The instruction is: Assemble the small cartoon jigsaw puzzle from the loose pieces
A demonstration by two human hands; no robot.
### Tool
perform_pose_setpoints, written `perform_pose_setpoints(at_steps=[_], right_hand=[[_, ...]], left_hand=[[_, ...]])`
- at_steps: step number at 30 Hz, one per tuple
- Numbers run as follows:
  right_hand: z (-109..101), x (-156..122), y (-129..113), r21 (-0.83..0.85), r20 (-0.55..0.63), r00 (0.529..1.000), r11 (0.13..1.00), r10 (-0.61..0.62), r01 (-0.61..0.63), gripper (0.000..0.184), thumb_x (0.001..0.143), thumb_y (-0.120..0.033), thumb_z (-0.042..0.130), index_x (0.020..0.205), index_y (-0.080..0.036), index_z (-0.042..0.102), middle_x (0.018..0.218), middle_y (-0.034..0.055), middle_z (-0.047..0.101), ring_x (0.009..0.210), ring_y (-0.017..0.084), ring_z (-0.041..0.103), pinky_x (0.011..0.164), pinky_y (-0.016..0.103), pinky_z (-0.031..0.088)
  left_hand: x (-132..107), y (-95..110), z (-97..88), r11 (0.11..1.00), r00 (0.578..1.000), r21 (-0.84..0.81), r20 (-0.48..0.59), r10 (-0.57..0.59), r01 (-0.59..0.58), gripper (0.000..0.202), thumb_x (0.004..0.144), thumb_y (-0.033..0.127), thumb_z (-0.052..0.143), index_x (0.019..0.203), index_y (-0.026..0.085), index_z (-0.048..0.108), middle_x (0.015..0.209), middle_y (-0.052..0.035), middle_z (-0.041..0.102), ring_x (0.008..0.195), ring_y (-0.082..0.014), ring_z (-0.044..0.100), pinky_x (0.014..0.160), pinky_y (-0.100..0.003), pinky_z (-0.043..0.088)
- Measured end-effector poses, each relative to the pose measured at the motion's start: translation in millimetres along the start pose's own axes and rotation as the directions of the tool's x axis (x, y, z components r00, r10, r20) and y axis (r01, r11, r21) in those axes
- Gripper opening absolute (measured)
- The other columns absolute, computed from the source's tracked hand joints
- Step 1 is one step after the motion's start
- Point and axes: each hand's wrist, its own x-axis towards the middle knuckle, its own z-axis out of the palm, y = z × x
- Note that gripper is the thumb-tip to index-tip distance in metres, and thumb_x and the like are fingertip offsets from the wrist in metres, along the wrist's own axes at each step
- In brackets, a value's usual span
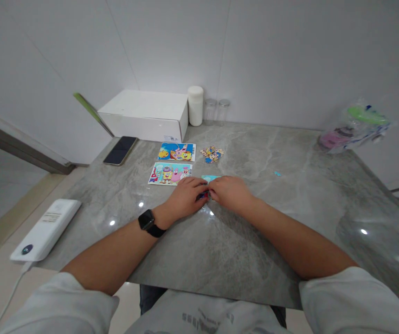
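Observation:
My left hand (185,197) and my right hand (229,191) meet at the middle of the grey marble table (255,241), fingers curled and pinched together over small puzzle pieces (204,195) lying between them. A light blue puzzle patch (209,178) peeks out just beyond the fingers. Two finished cartoon puzzle cards (170,173) (176,151) lie just left of and behind my left hand. A heap of loose puzzle pieces (212,153) sits farther back. One stray blue piece (277,174) lies to the right. A black watch is on my left wrist.
A black phone (120,150) lies at the back left, a white box (145,115) behind it. A white jar (196,105) and two clear jars (216,110) stand by the wall. A plastic bag (354,128) sits at the back right. A white power bank (46,229) rests on the left edge.

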Motion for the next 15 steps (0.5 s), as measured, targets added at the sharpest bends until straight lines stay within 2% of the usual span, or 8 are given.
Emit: perform_pose_setpoints(at_steps=[5, 9, 11, 15], right_hand=[[-9.1, 0.0, 12.7, 0.026, -0.084, 0.996, 0.999, 0.039, -0.037, 0.034, 0.106, -0.033, 0.046, 0.108, -0.02, 0.077, 0.107, 0.0131, 0.08, 0.099, 0.026, 0.074, 0.079, 0.031, 0.048], [-16.0, 1.9, 32.0, 0.235, -0.17, 0.979, 0.97, 0.11, -0.068, 0.024, 0.101, -0.031, 0.056, 0.107, -0.021, 0.077, 0.097, 0.0081, 0.081, 0.087, 0.021, 0.073, 0.077, 0.029, 0.046], [-16.1, 3.5, 41.9, 0.398, -0.205, 0.972, 0.917, 0.114, -0.023, 0.017, 0.098, -0.027, 0.061, 0.102, -0.02, 0.076, 0.092, 0.0052, 0.081, 0.082, 0.018, 0.072, 0.076, 0.027, 0.047], [-10.3, 6.5, 56.5, 0.657, -0.251, 0.96, 0.75, 0.127, 0.072, 0.013, 0.092, -0.028, 0.064, 0.092, -0.02, 0.075, 0.084, 0.0018, 0.08, 0.075, 0.015, 0.071, 0.071, 0.025, 0.049]], left_hand=[[-0.4, -2.1, 1.9, 1.0, 1.0, -0.013, -0.005, 0.005, -0.005, 0.032, 0.098, 0.036, 0.066, 0.129, 0.028, 0.072, 0.135, -0.0079, 0.07, 0.123, -0.0297, 0.063, 0.109, -0.051, 0.047], [-1.0, -2.5, 2.6, 1.0, 1.0, -0.014, -0.011, 0.002, -0.002, 0.032, 0.098, 0.035, 0.065, 0.129, 0.028, 0.072, 0.134, -0.0081, 0.07, 0.124, -0.0297, 0.062, 0.109, -0.052, 0.047], [-1.3, -2.7, 3.2, 1.0, 1.0, -0.015, -0.014, 0.006, -0.006, 0.032, 0.098, 0.035, 0.066, 0.129, 0.028, 0.072, 0.134, -0.0082, 0.07, 0.124, -0.0299, 0.063, 0.109, -0.052, 0.047], [-0.8, -3.7, 3.3, 0.999, 0.999, -0.041, -0.041, 0.011, -0.013, 0.033, 0.097, 0.036, 0.068, 0.129, 0.027, 0.071, 0.136, -0.0096, 0.069, 0.124, -0.0302, 0.064, 0.11, -0.052, 0.048]])
